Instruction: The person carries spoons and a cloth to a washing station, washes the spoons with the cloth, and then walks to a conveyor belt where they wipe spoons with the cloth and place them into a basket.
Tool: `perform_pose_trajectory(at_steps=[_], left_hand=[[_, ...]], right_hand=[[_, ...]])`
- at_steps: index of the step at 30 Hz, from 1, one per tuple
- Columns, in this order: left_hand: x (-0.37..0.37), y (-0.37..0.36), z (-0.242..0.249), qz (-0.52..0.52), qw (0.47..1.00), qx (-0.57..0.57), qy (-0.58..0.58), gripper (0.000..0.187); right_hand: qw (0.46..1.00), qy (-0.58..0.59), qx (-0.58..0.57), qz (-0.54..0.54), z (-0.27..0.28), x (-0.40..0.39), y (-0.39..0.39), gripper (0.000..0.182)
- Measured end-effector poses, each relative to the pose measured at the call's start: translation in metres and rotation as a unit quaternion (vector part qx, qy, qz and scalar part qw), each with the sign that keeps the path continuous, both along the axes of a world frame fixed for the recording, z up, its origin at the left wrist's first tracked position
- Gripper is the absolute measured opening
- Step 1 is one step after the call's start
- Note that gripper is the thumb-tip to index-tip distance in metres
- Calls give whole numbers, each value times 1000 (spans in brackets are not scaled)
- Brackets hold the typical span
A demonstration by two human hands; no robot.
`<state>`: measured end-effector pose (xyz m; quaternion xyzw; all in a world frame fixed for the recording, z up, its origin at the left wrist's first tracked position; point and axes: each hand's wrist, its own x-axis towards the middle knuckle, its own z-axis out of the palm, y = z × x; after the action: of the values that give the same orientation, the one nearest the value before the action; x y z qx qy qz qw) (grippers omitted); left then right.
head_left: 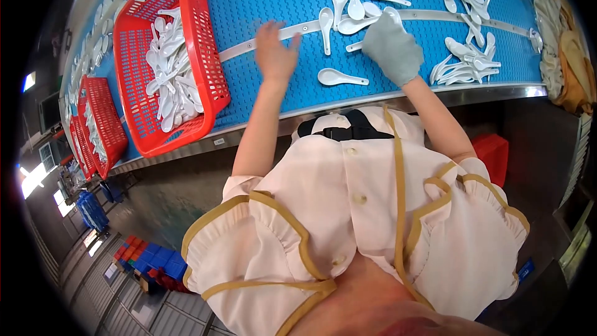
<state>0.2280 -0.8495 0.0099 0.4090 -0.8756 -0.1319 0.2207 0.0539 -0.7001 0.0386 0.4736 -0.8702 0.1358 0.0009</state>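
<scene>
Right grip (387,37), gloved: fingers bent down over spoons (356,1), one handle jutting out leftward; whether it grasps any, cannot tell. Forearm angled inward over the near edge. Left grip (277,42), bare: released, fingers spread and slightly blurred, holding nothing, arm reaching forward. Lone spoon (341,77): between right grip and the bench's metal edge (323,107). Room: bare blue bench (239,81) between red basket (211,56) and loose spoons, left grip above it. Spoon pile (466,62): right of right grip, near the edge. Red basket: left, holding spoons, at the edge.
</scene>
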Motion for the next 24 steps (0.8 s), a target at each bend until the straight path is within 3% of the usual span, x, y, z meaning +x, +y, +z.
perform_pose_trajectory(at_steps=[1, 2, 3, 4, 5, 7, 8, 10, 11, 14, 15, 16, 18, 19, 20, 22, 23, 24], left_hand=[[-13, 8, -4, 2, 998, 64, -27, 43], [-26, 14, -7, 4, 990, 128, -53, 46], [-37, 20, -9, 4, 990, 130, -51, 46], [-47, 25, -11, 5, 976, 187, -113, 49], [-53, 25, -12, 6, 955, 241, -175, 51], [-53, 22, -32, 10, 955, 237, -178, 54], [-52, 19, -43, 13, 956, 231, -181, 56], [-44, 12, -43, 21, 954, 243, -173, 49], [-37, 7, -41, 21, 949, 263, -171, 45], [-15, -7, -47, 0, 958, 257, -130, 31], [-10, -11, -44, 29, 952, 287, -105, 30], [-6, -15, -41, 57, 944, 316, -80, 29], [-3, -20, -40, 72, 948, 303, -70, 27], [-4, -22, -42, 82, 948, 305, -45, 27], [-4, -25, -44, 93, 946, 309, -21, 27], [-16, -23, -40, 93, 949, 300, -13, 32], [-27, -22, -37, 88, 953, 290, -5, 36], [-38, -22, -35, 90, 953, 291, -4, 36]], right_hand=[[984, -75, 112, -116, -1, 5, -1, 11], [984, -74, 113, -116, -18, 4, 6, 11], [995, -95, 15, 41, -46, 4, 20, 9], [970, -115, -84, 196, -52, 4, 26, 8], [970, -114, -82, 197, -59, 7, 27, 8], [965, -104, 37, 237, -50, 26, 19, 4], [966, -103, 35, 235, -44, 28, 16, 4], [939, -172, -92, 285, -18, 24, 6, 2], [950, -115, -134, 258, -11, 18, 0, 3], [966, -89, -165, 176, -17, -9, -25, 6], [990, 110, 12, 90, -23, -4, -37, 7], [990, 108, 12, 90, -37, 2, -40, 7], [995, 61, 9, 73, -60, 14, -44, 7], [959, -150, -161, 178, -60, 10, -35, 6], [958, -152, -160, 181, -61, 12, -34, 6], [944, -231, -43, 231, -58, 16, -34, 6], [913, -265, 32, 309, -58, 13, -38, 7], [912, -264, 34, 310, -49, 11, -38, 7]])
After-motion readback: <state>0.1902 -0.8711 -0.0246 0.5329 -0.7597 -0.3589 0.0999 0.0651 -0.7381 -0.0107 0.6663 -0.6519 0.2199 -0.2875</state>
